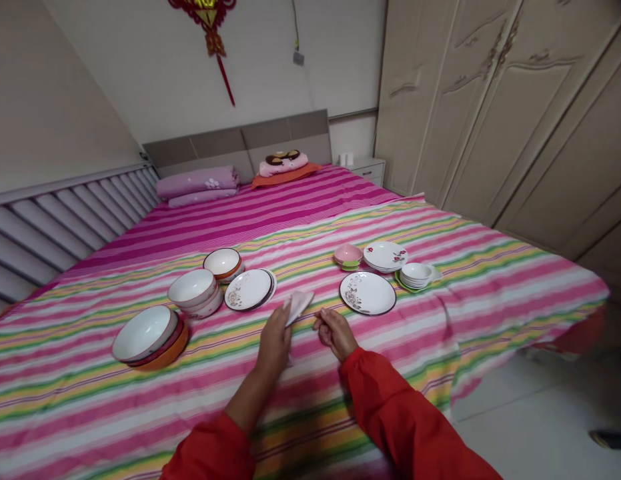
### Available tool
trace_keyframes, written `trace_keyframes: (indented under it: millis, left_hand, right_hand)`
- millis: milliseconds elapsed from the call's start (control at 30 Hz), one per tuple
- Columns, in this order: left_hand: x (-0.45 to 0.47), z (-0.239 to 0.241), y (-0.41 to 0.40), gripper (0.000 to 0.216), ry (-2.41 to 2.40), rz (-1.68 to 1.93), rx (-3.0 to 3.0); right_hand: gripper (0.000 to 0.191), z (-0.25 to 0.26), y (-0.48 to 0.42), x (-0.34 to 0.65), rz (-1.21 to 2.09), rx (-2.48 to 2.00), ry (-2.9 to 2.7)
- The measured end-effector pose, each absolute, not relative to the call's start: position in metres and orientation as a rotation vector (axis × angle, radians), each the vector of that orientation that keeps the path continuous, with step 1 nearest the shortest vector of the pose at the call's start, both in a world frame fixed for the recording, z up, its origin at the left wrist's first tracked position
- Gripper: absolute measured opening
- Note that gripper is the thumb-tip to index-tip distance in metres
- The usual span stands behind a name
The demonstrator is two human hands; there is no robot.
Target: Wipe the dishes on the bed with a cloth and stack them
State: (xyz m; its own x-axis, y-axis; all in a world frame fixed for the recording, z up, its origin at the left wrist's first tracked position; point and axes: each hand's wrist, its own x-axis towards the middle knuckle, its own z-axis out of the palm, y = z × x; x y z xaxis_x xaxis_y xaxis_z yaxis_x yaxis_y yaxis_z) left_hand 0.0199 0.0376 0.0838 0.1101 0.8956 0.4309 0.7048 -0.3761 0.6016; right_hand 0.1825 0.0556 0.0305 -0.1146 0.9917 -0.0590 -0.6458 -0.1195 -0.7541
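Note:
My left hand (274,340) is closed on a white cloth (299,303) held just above the striped bedspread (440,300). My right hand (335,331) is beside it with fingers curled, and nothing shows in them. A patterned white plate (367,293) lies just right of my hands. Another patterned plate stack (249,290) lies just left of the cloth. Both sleeves are red.
At left are a large bowl stack with an orange one at the bottom (149,338), white bowls (194,292) and an orange-rimmed bowl (223,263). At right are a pink bowl (347,255), a flowered plate stack (385,256) and small white dishes (416,274). Wardrobe (515,113) to the right; floor (540,413) beyond the bed edge.

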Motion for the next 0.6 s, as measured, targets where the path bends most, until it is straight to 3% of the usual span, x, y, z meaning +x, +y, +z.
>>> trace_keyframes:
  millis: [67, 233, 600]
  left_hand:
    - [0.020, 0.101, 0.043, 0.036, 1.611, 1.319, 1.769]
    - [0.024, 0.115, 0.048, 0.039, 1.506, 1.355, 0.947]
    - [0.016, 0.081, 0.041, 0.035, 1.469, 1.271, 0.585]
  right_hand:
    - [0.034, 0.031, 0.055, 0.182, 1.562, -0.728, -0.696]
    - [0.036, 0.029, 0.055, 0.180, 1.550, -0.788, -0.763]
    - [0.037, 0.021, 0.055, 0.163, 1.092, -0.992, -0.717]
